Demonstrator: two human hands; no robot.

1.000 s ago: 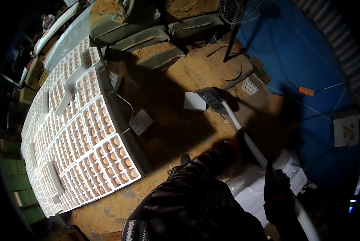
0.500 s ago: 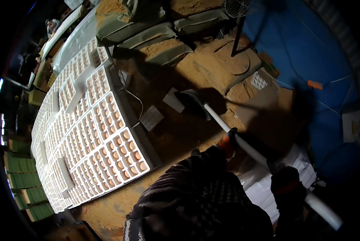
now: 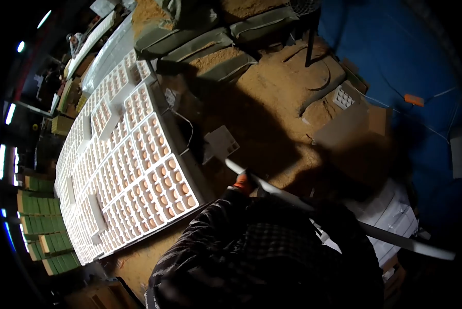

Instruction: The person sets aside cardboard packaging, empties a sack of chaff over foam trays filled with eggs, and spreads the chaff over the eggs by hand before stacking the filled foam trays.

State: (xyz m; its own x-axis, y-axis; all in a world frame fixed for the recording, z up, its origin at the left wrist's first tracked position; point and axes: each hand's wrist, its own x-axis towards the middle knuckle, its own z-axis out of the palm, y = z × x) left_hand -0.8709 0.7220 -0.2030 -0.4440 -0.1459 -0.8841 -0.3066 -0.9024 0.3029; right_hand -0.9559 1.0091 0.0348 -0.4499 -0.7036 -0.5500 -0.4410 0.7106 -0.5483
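Right of the egg trays [image 3: 110,126], the white pole [image 3: 285,195] has swung left toward them, the left hand [image 3: 244,182] wrapped around it shifting too (the right hand, lost in shadow, I can't tell).

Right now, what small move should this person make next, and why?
Probably ease the far end of the pale pole slowly toward the white tray on the floor. The left hand grips the pole near that end, the tray lies just beyond, and the egg trays stand close enough to warrant care.
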